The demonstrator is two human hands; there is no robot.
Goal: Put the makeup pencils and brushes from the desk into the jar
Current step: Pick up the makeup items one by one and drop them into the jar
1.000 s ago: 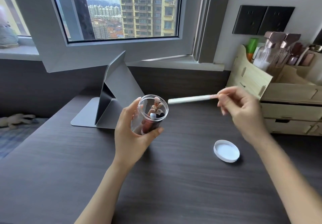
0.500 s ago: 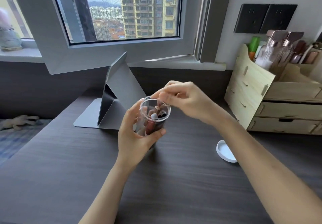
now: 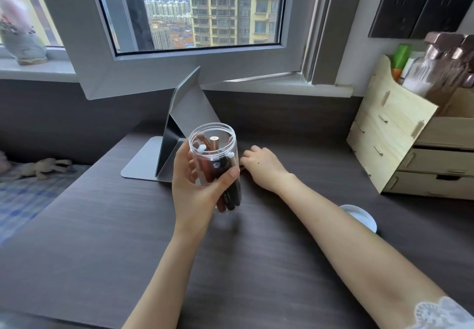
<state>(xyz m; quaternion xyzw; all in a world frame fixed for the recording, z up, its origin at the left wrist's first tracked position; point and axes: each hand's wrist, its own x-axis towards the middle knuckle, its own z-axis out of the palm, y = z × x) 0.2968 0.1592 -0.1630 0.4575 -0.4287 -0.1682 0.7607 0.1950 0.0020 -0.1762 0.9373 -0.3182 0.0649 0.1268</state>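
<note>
My left hand (image 3: 196, 193) grips a clear plastic jar (image 3: 222, 136) and holds it upright, slightly tilted, above the dark desk (image 3: 123, 239). Several makeup pencils and brushes (image 3: 214, 142) stand inside it, among them a white-tipped one and a copper-capped one. My right hand (image 3: 265, 167) rests low on the desk just right of and behind the jar, knuckles up and fingers curled towards it. The jar hides the fingertips, so whatever they touch is out of sight.
The jar's white lid (image 3: 360, 217) lies on the desk to the right, partly behind my right forearm. A grey folding stand (image 3: 187, 118) sits behind the jar. A wooden drawer organiser (image 3: 392, 134) with bottles fills the right side. The desk's left edge drops towards a bed.
The white pencil from my right hand went into the jar. My right hand then left the jar's mouth and dropped to the desk behind it. My left hand kept holding the jar.
</note>
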